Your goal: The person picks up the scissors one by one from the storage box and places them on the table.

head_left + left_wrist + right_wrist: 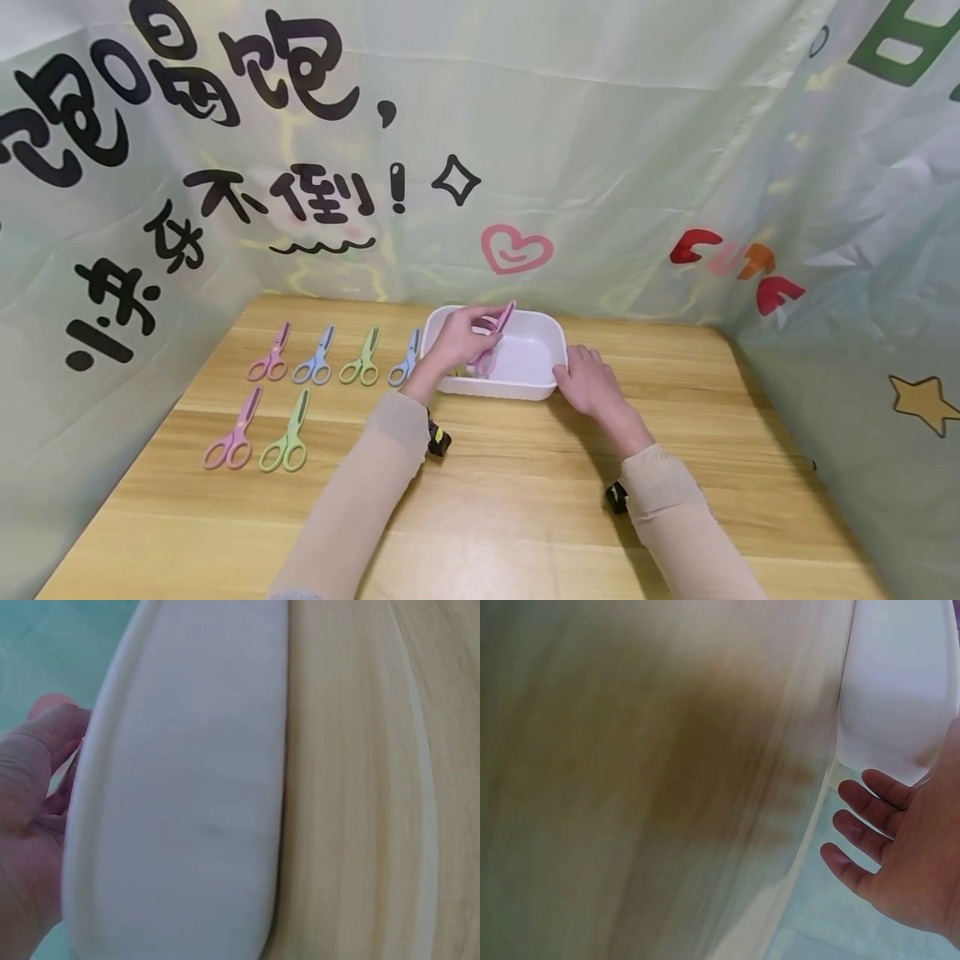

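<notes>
In the head view, my left hand grips pink scissors, blades pointing up and handles down inside a white plastic box. Part of something yellow-green shows beneath that hand in the box; the wrist hides the rest. My right hand holds the box's right front corner, thumb at the rim and other fingers outside. Those fingers look spread and lightly bent in the right wrist view, where the thumb is hidden. The box's outer wall covers much of the left wrist view.
Several scissors lie left of the box in two rows. The back row has pink, blue, green and blue scissors; in front are pink and green scissors. A printed curtain surrounds the wooden table.
</notes>
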`<state>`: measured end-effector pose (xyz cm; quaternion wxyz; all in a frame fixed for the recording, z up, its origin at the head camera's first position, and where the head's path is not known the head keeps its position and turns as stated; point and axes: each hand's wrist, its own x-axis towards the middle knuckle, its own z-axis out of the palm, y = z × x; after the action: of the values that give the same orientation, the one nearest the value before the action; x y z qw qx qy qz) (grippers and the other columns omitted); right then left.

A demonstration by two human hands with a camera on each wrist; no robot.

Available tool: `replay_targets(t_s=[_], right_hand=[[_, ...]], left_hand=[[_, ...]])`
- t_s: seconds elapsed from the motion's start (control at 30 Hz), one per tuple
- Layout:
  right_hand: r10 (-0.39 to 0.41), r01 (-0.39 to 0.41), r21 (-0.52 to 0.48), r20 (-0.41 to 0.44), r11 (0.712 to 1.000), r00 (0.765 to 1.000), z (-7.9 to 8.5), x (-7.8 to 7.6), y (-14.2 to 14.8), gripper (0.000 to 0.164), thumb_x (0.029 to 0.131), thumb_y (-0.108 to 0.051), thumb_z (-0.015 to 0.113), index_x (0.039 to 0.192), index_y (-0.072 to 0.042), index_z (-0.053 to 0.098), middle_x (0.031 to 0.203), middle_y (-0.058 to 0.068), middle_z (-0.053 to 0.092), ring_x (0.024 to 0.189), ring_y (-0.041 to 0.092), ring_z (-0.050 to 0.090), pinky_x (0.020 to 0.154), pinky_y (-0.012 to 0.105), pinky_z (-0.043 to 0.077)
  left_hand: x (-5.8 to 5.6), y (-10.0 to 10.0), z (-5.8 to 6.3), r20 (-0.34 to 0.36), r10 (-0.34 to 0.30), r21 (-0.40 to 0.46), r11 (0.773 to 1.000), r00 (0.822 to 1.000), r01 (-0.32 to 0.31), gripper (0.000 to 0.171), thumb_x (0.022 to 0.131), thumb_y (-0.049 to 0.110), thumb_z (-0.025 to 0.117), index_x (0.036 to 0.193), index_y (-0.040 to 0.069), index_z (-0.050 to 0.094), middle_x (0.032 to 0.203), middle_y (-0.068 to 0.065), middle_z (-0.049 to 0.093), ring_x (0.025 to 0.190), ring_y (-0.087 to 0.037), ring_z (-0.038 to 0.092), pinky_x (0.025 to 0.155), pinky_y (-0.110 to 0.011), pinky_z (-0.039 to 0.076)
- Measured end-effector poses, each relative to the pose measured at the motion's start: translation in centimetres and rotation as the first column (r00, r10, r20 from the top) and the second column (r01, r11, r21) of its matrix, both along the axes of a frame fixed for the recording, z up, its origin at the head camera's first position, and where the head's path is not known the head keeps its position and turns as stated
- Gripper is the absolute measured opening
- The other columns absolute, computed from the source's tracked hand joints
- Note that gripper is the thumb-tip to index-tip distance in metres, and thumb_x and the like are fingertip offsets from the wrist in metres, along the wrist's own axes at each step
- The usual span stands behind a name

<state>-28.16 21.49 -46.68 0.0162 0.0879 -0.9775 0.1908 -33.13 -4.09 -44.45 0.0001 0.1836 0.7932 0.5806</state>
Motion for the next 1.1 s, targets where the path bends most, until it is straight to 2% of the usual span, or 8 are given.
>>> replay_targets(t_s=[0.13, 0.33, 0.8, 1.1], right_hand=[[0.001, -0.001, -0.002, 0.001, 1.000, 1.000, 0.0, 0.0, 0.1, 0.049, 0.104, -0.027, 0.042, 0.135, 0.010, 0.053, 0.133, 0.026, 0.058, 0.120, 0.044, 0.049, 0.096, 0.063, 0.043], [0.007, -0.007, 0.002, 0.001, 1.000, 1.000, 0.0, 0.1, 0.1, 0.050, 0.105, -0.028, 0.041, 0.135, 0.010, 0.053, 0.132, 0.026, 0.058, 0.118, 0.044, 0.049, 0.095, 0.063, 0.043], [0.009, -0.009, -0.008, 0.002, 1.000, 1.000, -0.2, -0.1, 0.3, 0.054, 0.105, -0.032, 0.039, 0.138, 0.010, 0.051, 0.134, 0.026, 0.057, 0.119, 0.044, 0.048, 0.097, 0.063, 0.042], [0.025, -0.025, -0.004, -0.012, 1.000, 1.000, -0.1, -0.1, 0.3, 0.050, 0.105, -0.028, 0.041, 0.134, 0.010, 0.053, 0.133, 0.027, 0.057, 0.120, 0.045, 0.049, 0.095, 0.064, 0.043]], left_hand=[[0.6, -0.3, 0.6, -0.023, 0.026, 0.010, 1.000, 0.999, -0.026, 0.050, 0.089, -0.001, 0.075, 0.137, 0.008, 0.068, 0.129, -0.013, 0.068, 0.110, -0.028, 0.070, 0.073, -0.030, 0.062], [1.4, -1.0, 1.4, -0.045, 0.077, 0.042, 0.996, 0.996, -0.075, 0.050, 0.088, 0.001, 0.077, 0.136, 0.011, 0.070, 0.126, -0.012, 0.070, 0.107, -0.027, 0.072, 0.070, -0.031, 0.063], [4.4, -3.7, 4.1, -0.035, 0.170, 0.098, 0.981, 0.985, -0.166, 0.049, 0.088, 0.001, 0.078, 0.136, 0.010, 0.070, 0.124, -0.012, 0.069, 0.108, -0.029, 0.071, 0.070, -0.033, 0.063], [6.0, -5.6, 4.9, -0.048, 0.230, 0.090, 0.970, 0.972, -0.225, 0.049, 0.087, 0.000, 0.079, 0.134, 0.010, 0.071, 0.125, -0.013, 0.069, 0.109, -0.031, 0.071, 0.070, -0.034, 0.064]])
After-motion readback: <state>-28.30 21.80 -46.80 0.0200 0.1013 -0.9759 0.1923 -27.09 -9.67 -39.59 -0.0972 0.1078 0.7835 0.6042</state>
